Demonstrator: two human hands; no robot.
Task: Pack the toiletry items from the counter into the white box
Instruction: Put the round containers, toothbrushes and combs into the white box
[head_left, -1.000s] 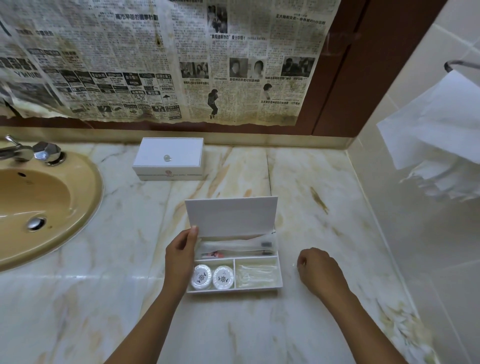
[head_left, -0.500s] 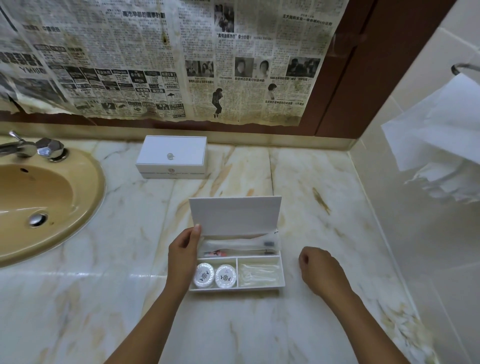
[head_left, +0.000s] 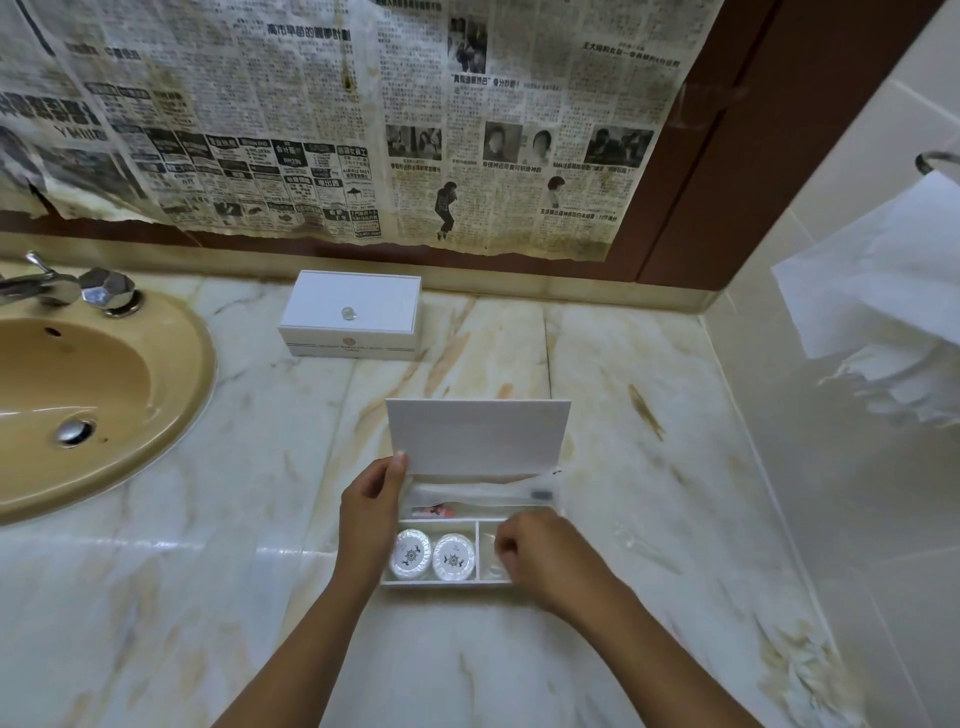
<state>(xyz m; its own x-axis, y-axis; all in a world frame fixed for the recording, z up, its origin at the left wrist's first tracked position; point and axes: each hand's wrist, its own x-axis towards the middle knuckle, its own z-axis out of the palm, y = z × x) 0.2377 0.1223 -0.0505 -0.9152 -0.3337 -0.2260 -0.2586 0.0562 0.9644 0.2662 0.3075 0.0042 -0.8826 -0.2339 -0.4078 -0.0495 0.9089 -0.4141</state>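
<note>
An open white box (head_left: 447, 583) stands on the marble counter, its lid (head_left: 478, 436) tilted up at the back. The long rear compartment holds a wrapped toothbrush (head_left: 483, 493). Two round white soaps (head_left: 411, 554) lie in the front left compartment. My left hand (head_left: 371, 514) grips the box's left side, with the thumb at the lid's lower left corner. My right hand (head_left: 545, 556) hovers over the front right compartment with its fingers curled, covering most of it. Whether those fingers pinch anything is hidden.
A second, closed white box (head_left: 353, 317) with a small knob sits at the back by the newspaper-covered wall. A tan sink (head_left: 104, 395) and chrome tap (head_left: 78, 291) lie to the left. White tissue (head_left: 883, 312) hangs from the tiled wall on the right.
My right hand has moved left from the counter beside the box to over the box's front right compartment. My left hand has stayed on the box's left side.
</note>
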